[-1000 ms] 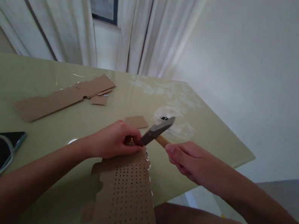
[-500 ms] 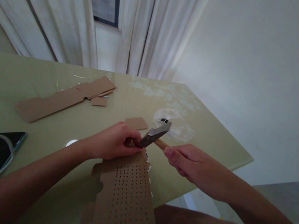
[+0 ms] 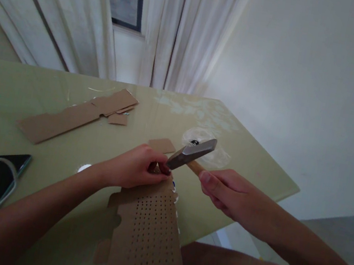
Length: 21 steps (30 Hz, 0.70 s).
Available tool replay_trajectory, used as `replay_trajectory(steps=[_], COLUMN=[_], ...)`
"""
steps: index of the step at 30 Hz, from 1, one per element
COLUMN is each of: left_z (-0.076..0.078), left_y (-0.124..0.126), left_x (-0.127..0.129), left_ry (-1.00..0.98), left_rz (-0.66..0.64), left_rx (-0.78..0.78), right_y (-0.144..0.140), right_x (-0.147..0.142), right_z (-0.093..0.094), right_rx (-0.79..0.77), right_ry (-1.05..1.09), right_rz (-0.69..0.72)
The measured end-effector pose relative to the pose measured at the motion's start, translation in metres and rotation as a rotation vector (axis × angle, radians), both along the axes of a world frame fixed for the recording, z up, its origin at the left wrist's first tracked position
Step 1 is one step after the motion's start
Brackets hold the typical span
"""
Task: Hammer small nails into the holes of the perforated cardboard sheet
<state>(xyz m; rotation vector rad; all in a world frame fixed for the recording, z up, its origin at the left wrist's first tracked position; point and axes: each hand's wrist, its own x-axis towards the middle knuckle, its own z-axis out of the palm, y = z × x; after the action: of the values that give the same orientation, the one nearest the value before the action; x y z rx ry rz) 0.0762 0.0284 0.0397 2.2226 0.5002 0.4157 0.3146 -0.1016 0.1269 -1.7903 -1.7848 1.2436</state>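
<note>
Near table edge (image 3: 254, 195): left hand (image 3: 133, 168) pinching perforated cardboard (image 3: 147, 231); right hand (image 3: 231, 193) gripping hammer (image 3: 191, 153).

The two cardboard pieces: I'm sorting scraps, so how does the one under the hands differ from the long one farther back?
The perforated cardboard is dotted with rows of holes; the long cardboard strip looks plain. The perforated one overhangs the table edge under the left hand; the strip lies flat, untouched. Both are brown.
</note>
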Motion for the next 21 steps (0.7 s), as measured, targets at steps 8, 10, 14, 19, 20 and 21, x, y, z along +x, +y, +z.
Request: replay_trajectory(steps=[8,10,14,19,20,21], left_z=[-0.0002,0.0005,0.0016,-0.0009,-0.0016,-0.0023], left_y=[0.0003,-0.0004,-0.0013,0.0002,0.0006,0.0008], left_x=[0.0014,0.0013,-0.0003,-0.0011,-0.0010,-0.0008], left_ry=[0.013,0.013,0.019,0.040,0.038,0.036], left_rz=[-0.005,-0.008,-0.006,-0.001,-0.003,-0.007], left_rx=[0.020,0.020,0.026,0.045,0.048,0.050], right_y=[0.0009,0.0008,0.0014,0.0004,0.0003,0.0003], right_x=[0.0043,0.0056,0.0058,0.0071,0.0073,0.0073], right_z=[-0.0020,-0.0032,-0.0060,-0.0031,-0.0029,-0.0033], right_rx=[-0.039,-0.044,-0.080,-0.040,-0.037,-0.040], right_ry=[0.026,0.040,0.006,0.031,0.036,0.036], right_rz=[0.010,-0.012,0.032,0.020,0.009,0.003])
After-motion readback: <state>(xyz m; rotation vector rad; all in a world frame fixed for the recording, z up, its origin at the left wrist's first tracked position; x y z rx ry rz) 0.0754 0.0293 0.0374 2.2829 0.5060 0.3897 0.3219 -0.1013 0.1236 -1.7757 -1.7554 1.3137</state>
